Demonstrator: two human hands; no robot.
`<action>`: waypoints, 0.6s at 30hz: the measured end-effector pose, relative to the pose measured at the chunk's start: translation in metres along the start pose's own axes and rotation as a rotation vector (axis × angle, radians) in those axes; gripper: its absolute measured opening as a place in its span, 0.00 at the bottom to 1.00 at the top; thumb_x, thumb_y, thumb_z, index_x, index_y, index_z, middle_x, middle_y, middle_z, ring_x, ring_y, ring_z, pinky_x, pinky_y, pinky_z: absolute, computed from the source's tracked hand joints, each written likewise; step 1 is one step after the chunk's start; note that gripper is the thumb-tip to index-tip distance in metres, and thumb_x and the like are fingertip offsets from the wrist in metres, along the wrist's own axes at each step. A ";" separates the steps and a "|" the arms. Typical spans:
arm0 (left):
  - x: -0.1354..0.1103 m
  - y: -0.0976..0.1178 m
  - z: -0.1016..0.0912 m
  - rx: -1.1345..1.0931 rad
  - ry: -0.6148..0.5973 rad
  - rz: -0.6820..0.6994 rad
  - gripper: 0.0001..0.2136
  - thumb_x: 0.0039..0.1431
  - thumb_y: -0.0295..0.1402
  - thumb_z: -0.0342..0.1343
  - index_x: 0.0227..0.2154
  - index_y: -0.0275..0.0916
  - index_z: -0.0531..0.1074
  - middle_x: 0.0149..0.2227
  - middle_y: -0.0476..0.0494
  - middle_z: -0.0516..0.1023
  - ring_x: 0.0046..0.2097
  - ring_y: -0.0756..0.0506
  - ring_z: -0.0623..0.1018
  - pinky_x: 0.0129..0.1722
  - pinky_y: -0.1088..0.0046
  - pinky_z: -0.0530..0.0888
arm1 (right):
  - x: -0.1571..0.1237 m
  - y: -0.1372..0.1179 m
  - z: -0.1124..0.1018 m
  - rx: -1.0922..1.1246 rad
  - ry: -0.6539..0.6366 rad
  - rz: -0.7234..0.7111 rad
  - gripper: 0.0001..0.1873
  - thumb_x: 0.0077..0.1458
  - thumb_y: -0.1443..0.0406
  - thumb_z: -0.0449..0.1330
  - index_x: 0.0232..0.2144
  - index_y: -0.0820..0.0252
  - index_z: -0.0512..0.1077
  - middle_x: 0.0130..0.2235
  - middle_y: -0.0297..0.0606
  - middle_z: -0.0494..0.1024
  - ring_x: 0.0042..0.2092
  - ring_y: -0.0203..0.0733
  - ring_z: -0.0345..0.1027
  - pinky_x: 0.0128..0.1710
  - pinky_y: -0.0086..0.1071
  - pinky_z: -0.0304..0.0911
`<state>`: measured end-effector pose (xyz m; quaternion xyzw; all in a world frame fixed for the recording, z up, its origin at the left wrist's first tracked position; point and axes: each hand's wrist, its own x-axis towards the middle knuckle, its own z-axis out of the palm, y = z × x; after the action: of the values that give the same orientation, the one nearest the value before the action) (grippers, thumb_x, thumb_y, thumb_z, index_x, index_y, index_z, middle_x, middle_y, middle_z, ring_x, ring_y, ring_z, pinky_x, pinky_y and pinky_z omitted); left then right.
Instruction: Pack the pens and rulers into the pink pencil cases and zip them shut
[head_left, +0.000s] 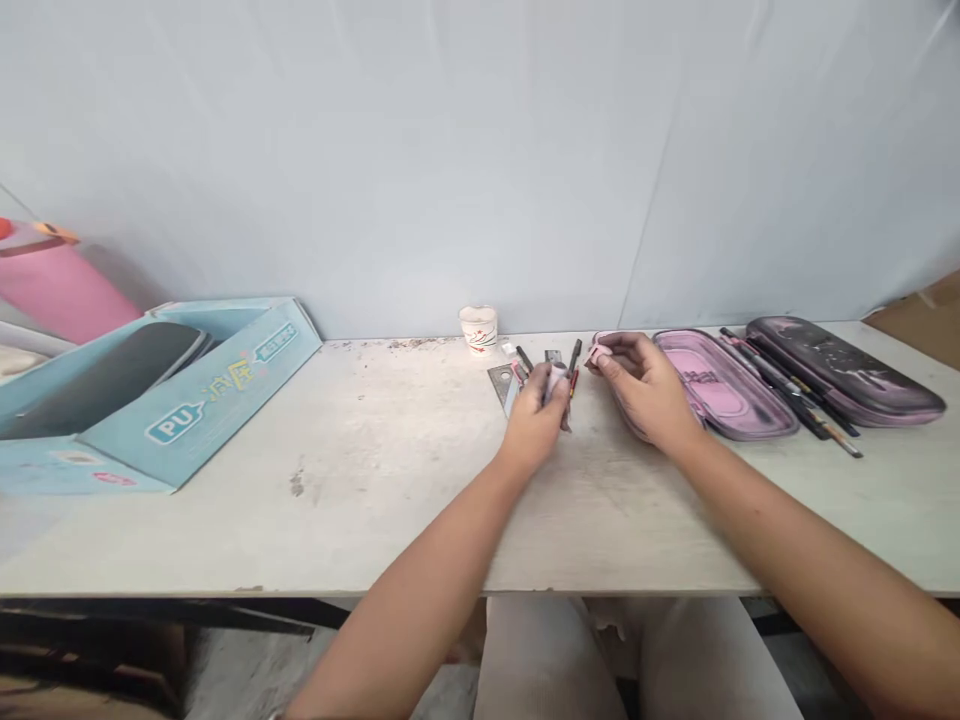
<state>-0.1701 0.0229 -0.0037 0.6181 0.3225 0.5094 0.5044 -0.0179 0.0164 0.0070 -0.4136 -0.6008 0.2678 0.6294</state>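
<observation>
My left hand (536, 420) is closed around a small pale object (556, 373) whose kind I cannot make out. Around it on the table lie a clear ruler (500, 385), pens (576, 355) and other small stationery, partly covered by my fingers. Over the left half of an open pink pencil case (724, 385), my right hand (649, 385) has its thumb and fingers curled together at the case's rim. It grips a pink part (598, 353) there. My hand covers much of that half.
A white paper cup (478, 330) stands near the wall. To the right, several pencils and pens (795, 390) lie beside a closed black-and-pink case (847, 370). A light-blue box (210, 400) holds a dark item at left, with a pink bottle (64, 285) behind it.
</observation>
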 end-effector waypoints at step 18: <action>-0.007 0.000 0.011 0.357 -0.066 0.015 0.11 0.57 0.38 0.49 0.38 0.38 0.68 0.27 0.50 0.66 0.31 0.50 0.65 0.34 0.74 0.64 | -0.019 -0.014 0.002 0.119 -0.046 0.100 0.09 0.52 0.61 0.58 0.36 0.57 0.69 0.37 0.36 0.76 0.42 0.38 0.71 0.43 0.34 0.67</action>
<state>-0.1618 0.0136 -0.0057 0.7166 0.3864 0.4272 0.3932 -0.0247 -0.0062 0.0088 -0.3985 -0.5767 0.3436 0.6249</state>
